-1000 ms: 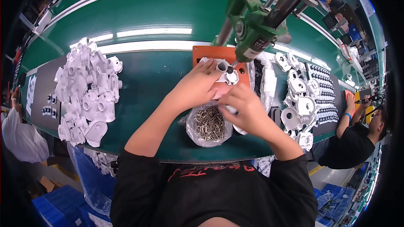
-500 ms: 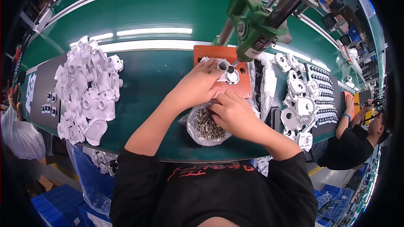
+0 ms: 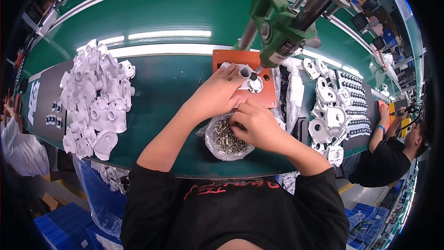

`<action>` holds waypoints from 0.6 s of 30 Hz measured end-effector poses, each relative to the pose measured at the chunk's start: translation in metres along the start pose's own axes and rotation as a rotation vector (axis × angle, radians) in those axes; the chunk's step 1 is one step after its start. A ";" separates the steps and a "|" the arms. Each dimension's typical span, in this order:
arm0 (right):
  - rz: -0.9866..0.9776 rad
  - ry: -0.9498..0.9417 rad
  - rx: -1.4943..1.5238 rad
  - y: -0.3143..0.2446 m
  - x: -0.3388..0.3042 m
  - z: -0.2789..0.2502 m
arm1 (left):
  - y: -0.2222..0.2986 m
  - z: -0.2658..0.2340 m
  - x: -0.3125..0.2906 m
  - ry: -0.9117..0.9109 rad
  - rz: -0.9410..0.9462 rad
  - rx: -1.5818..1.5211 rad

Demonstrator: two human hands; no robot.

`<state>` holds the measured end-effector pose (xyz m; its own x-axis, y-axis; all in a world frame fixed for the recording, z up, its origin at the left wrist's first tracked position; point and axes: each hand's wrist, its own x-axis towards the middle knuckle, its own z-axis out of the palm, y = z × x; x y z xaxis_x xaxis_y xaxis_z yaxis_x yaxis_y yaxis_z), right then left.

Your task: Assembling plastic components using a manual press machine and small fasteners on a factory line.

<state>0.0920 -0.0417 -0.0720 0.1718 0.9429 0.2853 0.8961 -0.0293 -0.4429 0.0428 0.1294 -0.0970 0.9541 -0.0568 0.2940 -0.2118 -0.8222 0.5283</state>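
Observation:
My left hand (image 3: 216, 93) holds a white plastic housing (image 3: 241, 82) down on an orange fixture plate (image 3: 263, 99), its fingers over the part's left side. The housing has a short upright tube and a round section at its right. Close by, my right hand (image 3: 255, 122) is bent over a clear plastic bag (image 3: 215, 149) of small metal screws (image 3: 229, 141). Its fingers are curled together at the screws' upper edge; whatever they pinch is hidden. Above the plate stands a green press head (image 3: 284, 41), its tip near the housing.
A tall heap of white housings (image 3: 95, 102) lies at left. More white parts (image 3: 327, 115) and rows of small black pieces (image 3: 355, 106) lie at right, beside plastic wrap (image 3: 294, 90). A co-worker (image 3: 393, 157) sits at far right; another person's sleeve (image 3: 23, 150) shows at far left.
My right hand has shifted slightly, its fingers curling further over the screws. My left hand and the housing have stayed put.

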 end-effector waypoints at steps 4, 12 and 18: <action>0.040 -0.036 0.095 0.003 0.002 -0.007 | -0.001 0.000 0.000 -0.002 0.008 0.008; 0.454 0.101 0.405 0.022 0.003 -0.036 | -0.001 0.001 0.001 -0.010 -0.005 0.002; 0.710 0.204 0.693 0.056 0.007 -0.043 | -0.001 0.003 0.002 0.020 0.047 0.019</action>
<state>0.1607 -0.0510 -0.0578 0.6973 0.7058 -0.1249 0.1361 -0.3014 -0.9437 0.0455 0.1282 -0.0998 0.9386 -0.0847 0.3345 -0.2524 -0.8296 0.4981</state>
